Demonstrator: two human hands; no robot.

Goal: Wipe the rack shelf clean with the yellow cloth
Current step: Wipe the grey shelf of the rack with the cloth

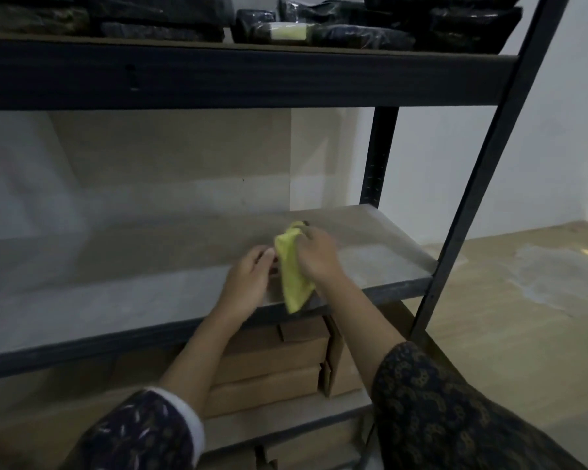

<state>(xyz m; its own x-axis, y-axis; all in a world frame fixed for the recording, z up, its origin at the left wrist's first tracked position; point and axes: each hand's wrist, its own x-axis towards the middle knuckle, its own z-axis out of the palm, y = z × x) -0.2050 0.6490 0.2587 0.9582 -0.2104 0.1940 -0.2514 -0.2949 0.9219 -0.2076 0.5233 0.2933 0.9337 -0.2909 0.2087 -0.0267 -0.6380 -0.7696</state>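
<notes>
A pale grey rack shelf [116, 286] runs across the middle of the head view, with a dark metal front rail. My right hand [316, 256] grips a bunched yellow cloth [291, 273] above the shelf's front right part. The cloth hangs down past the front edge. My left hand [248, 279] is just left of the cloth, its fingers curled toward the fabric. Whether those fingers pinch the cloth is hidden.
The upper shelf [238, 76] carries several dark wrapped packages [353, 25]. Brown cardboard boxes [272, 364] are stacked on the shelf below. Dark uprights [482, 164] frame the rack's right side. A pale wood floor [523, 300] lies to the right.
</notes>
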